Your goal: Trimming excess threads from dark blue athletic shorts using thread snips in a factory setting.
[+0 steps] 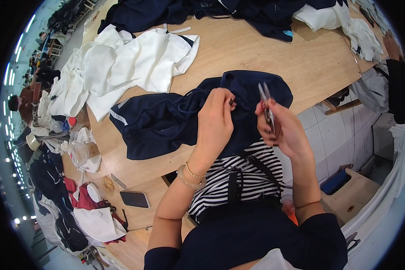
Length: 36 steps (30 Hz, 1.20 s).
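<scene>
A navy blue garment [159, 119] with a white stripe at its left end lies bunched on the table in front of me and hangs over the near edge. Over its middle, my left hand [216, 114] is closed in a pinch; what the fingertips hold, if anything, is too small to make out. To the right, my right hand [285, 126] grips a pair of metal thread snips [266, 101], their pointed blades upward. The snips are apart from the cloth's surface as far as I can tell.
White garments [139, 58] lie heaped on the wooden table [243, 45] at the left. More navy clothing [238, 18] and white cloth [321, 15] lie at the far side. A phone [135, 199] and a round-lidded jar [94, 192] are near left. Another person's hand [390, 45] shows far right.
</scene>
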Each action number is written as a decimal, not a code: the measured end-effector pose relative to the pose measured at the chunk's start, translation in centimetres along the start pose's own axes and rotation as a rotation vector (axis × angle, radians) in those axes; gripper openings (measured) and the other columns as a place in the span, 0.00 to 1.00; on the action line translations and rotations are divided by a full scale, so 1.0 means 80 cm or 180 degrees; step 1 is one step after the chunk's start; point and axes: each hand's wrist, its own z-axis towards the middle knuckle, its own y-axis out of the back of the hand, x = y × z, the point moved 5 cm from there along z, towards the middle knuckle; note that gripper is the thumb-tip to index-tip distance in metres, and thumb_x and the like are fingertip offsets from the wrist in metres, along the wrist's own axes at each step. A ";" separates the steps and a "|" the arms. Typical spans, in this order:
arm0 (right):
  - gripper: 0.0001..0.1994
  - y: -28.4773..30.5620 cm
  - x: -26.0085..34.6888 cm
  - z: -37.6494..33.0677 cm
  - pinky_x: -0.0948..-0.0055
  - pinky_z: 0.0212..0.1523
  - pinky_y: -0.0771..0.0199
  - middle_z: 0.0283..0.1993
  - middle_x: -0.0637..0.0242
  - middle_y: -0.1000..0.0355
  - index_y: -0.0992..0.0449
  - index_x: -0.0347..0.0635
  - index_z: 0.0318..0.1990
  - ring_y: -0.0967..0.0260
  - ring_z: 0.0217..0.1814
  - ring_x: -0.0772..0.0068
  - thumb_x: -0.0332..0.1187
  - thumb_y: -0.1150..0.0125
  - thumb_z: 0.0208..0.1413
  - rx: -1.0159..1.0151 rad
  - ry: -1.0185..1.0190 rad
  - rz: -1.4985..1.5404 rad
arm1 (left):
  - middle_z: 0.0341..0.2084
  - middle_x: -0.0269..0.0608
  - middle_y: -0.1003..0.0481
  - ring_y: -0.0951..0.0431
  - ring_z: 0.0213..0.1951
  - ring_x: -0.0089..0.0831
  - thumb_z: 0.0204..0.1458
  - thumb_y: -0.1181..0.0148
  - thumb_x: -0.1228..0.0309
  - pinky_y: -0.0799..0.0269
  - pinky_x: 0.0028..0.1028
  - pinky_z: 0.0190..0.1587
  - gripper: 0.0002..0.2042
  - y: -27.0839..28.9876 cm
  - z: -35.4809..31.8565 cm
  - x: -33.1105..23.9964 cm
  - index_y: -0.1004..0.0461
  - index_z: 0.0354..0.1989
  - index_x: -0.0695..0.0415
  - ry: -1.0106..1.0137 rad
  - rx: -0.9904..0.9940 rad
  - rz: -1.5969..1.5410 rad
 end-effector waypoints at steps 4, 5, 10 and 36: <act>0.16 -0.006 -0.024 -0.009 0.82 0.13 0.57 0.13 0.76 0.48 0.31 0.40 0.33 0.57 0.12 0.86 0.44 0.55 0.65 0.0269 -0.0162 0.0045 | 0.29 0.46 0.29 0.23 0.28 0.35 0.54 0.50 0.84 0.28 0.26 0.30 0.02 -0.003 -0.017 0.002 0.34 0.32 0.65 -0.0089 -0.0196 0.0031; 0.16 -0.007 -0.030 -0.010 0.82 0.13 0.59 0.11 0.77 0.51 0.30 0.39 0.31 0.59 0.10 0.86 0.43 0.52 0.65 0.0111 -0.0158 0.0114 | 0.30 0.45 0.28 0.23 0.28 0.33 0.53 0.49 0.85 0.28 0.25 0.30 0.02 -0.003 -0.019 0.003 0.34 0.32 0.65 0.0046 -0.0299 -0.0250; 0.17 -0.001 -0.044 -0.005 0.81 0.13 0.61 0.11 0.77 0.52 0.31 0.38 0.31 0.59 0.10 0.85 0.43 0.53 0.65 -0.0034 -0.0130 0.0347 | 0.31 0.42 0.26 0.24 0.29 0.26 0.51 0.45 0.85 0.28 0.22 0.31 0.04 -0.007 -0.027 0.018 0.33 0.32 0.65 0.0859 -0.0427 -0.1324; 0.19 0.016 -0.039 -0.002 0.79 0.12 0.61 0.11 0.76 0.54 0.32 0.40 0.32 0.60 0.10 0.83 0.45 0.62 0.65 -0.0072 -0.0103 0.0520 | 0.25 0.39 0.38 0.31 0.27 0.32 0.46 0.40 0.80 0.31 0.29 0.27 0.06 -0.008 0.002 -0.008 0.27 0.33 0.63 -0.1158 0.0289 0.1350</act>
